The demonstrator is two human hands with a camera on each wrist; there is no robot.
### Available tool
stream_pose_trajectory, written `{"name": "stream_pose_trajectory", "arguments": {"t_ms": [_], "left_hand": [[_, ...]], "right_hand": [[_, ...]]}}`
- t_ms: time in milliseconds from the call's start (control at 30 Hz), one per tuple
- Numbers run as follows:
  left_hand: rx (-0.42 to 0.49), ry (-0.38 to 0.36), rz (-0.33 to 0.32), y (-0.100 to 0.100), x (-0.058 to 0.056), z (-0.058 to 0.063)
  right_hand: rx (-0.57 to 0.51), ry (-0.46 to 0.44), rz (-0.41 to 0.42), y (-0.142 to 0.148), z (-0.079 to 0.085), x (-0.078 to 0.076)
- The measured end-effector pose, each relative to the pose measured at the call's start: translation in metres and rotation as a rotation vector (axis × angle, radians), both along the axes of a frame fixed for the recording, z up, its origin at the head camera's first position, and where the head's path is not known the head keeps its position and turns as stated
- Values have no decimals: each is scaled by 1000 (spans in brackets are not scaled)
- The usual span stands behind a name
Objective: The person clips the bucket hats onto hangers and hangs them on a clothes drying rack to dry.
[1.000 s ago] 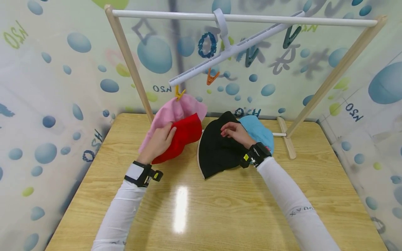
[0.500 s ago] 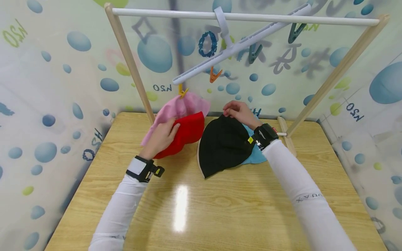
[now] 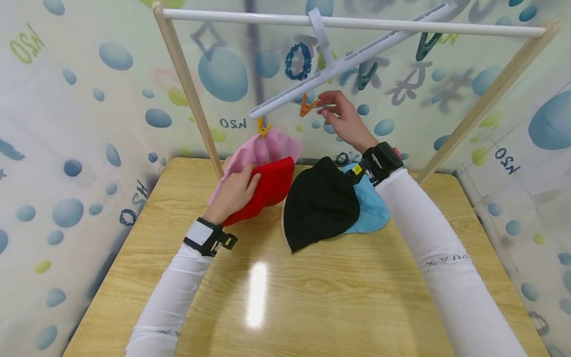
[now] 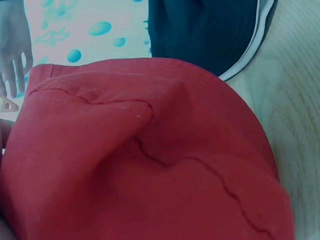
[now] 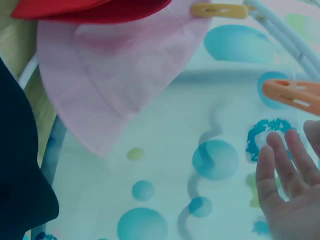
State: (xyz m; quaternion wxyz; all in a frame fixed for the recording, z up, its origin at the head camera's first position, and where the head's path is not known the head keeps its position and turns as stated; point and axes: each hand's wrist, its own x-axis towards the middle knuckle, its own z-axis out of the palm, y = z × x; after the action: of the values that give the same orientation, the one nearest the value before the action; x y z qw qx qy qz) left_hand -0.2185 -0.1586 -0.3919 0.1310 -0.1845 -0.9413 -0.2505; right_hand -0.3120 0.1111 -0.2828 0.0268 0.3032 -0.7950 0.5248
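Note:
My left hand [image 3: 233, 195] grips a red cloth hat [image 3: 270, 184] by its left side, above the table and in front of the pink hat. The red hat fills most of the left wrist view. My right hand [image 3: 342, 117] is raised just right of an orange clip [image 3: 307, 105] on the hanger. In the right wrist view its fingers [image 5: 295, 170] are spread, with the orange clip [image 5: 295, 95] close above them. A pink hat [image 3: 285, 144] hangs from a yellow clip [image 3: 264, 130] at the hanger's left end.
A tilted white hanger [image 3: 352, 60] hooks over the white rail [image 3: 250, 18] of a wooden-sided rack. Dark green clips [image 3: 367, 75] hang farther right. On the wooden table [image 3: 339, 297] lie a black hat [image 3: 318, 210] and, partly behind it, a light blue hat [image 3: 372, 210].
My right hand has risen from over the black hat up to the orange clip. The left hand, still gripping the red hat, has shifted slightly right and up. The hanger has shifted slightly right.

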Motion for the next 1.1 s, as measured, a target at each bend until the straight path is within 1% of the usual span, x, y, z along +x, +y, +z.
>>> {"name": "stream_pose_trajectory", "arguments": {"t_ms": [133,233,400,500,533,633,767,833,900,967,1100], "left_hand": [[20,-104,-13,1,2,4],[5,-185,-37,2,3,7],[-53,-287,-108,1,6,10],[-56,-345,-162,0,7,10],[-53,-357,-180,-1,8,10],[-48,-359,-240,-1,8,9],[-65,-314,-296,-1,9,7],[-74,-287,-312,0,9,5],[-73,-263,-324,-1,8,3],[-71,-234,-339,-1,7,2],[-67,-206,-360,-2,6,2]], "right_hand": [[-41,18,2,-6,4,1],[-58,27,3,-8,2,1],[-65,59,11,-9,0,4],[-81,65,26,-7,-3,2],[-91,64,31,-7,-5,0],[-106,63,36,-6,-13,-9],[-110,66,34,-6,-21,-18],[-110,66,35,-7,-22,-19],[-105,66,39,-9,-17,-12],[-104,67,42,-10,-17,-12],[-103,62,45,-12,-15,-9]]}}
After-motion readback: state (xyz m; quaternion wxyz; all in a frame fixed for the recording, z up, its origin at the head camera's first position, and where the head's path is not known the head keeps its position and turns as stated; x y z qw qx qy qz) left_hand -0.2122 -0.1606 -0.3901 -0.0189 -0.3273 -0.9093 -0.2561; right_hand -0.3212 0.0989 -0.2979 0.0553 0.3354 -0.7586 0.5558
